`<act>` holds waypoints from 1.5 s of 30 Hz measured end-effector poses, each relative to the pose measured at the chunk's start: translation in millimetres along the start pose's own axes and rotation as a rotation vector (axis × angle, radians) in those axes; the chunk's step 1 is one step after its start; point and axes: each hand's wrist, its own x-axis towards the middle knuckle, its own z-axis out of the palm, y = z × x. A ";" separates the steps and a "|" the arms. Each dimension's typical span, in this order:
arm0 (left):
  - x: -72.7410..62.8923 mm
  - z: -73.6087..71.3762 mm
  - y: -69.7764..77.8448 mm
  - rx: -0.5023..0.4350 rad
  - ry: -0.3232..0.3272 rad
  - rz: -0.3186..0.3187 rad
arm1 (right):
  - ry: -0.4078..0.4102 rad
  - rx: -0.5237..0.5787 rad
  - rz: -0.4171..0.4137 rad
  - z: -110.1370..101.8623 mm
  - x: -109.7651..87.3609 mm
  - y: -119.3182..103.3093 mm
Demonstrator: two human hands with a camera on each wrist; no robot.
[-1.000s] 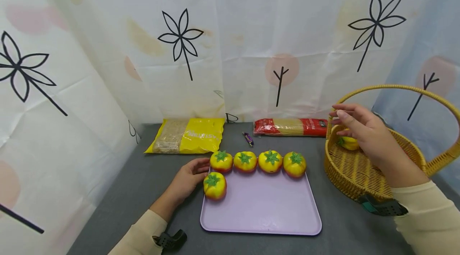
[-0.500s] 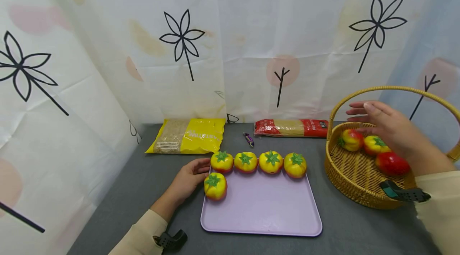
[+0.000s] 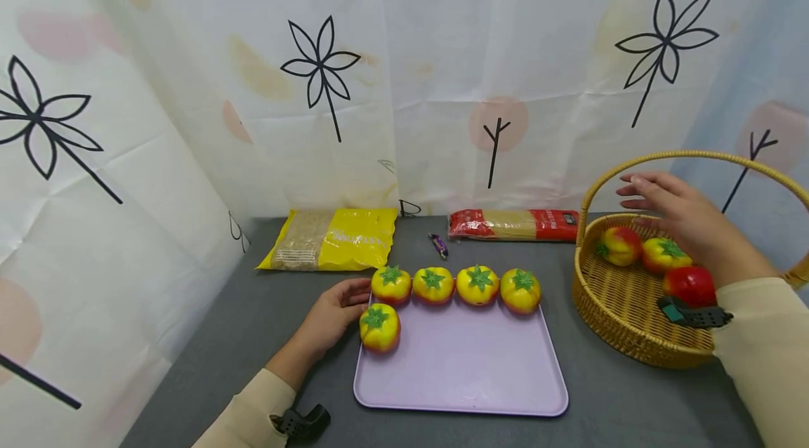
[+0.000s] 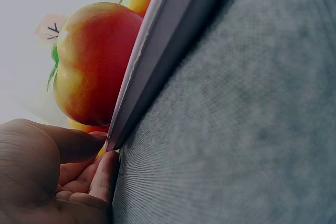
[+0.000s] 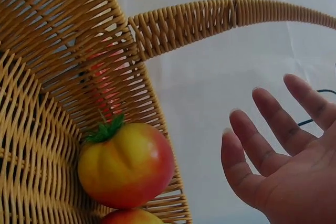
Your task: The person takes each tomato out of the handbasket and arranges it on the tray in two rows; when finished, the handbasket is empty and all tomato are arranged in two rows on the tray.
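At the far left corner of a lilac tray (image 3: 468, 371), my left hand (image 3: 329, 314) pinches the tray's edge; the left wrist view shows the thumb (image 4: 79, 142) above the rim and fingers below. A row of several yellow-red fruits with green leafy tops lies along the tray's far edge, including this fruit (image 3: 477, 285). Another such fruit (image 3: 380, 328) sits below the row at the left. Over the wicker basket (image 3: 607, 314) hovers my right hand (image 3: 685, 220), holding nothing, fingers extended and spread. Inside are a yellow-red fruit (image 5: 128, 166), a second one (image 3: 663, 255) and a red fruit (image 3: 691, 286).
The basket's tall arched handle (image 3: 689, 153) rises around my right hand. Behind the tray lie a yellow bag (image 3: 329, 239), a small purple-wrapped candy (image 3: 438, 246) and a red packet of noodles (image 3: 513, 224). A patterned white curtain (image 3: 430, 83) closes off the back of the dark table (image 3: 208, 364).
My right hand has moved right and back over the basket, then slightly left, uncovering the fruits inside. My left hand has stayed at the tray corner.
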 end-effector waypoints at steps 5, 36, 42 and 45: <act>1.1 1.1 -0.3 0.000 -0.001 0.002 | 0.034 0.046 0.012 -0.2 0.9 11.9; 1.9 0.4 -0.5 0.032 0.017 -0.009 | -0.468 -0.272 0.290 14.9 8.2 41.3; 1.6 0.5 -0.1 0.021 0.017 -0.005 | -0.373 -0.242 0.240 13.8 6.6 40.1; 1.5 0.8 -0.1 0.017 0.016 -0.002 | -0.316 -0.204 0.232 11.8 5.5 37.0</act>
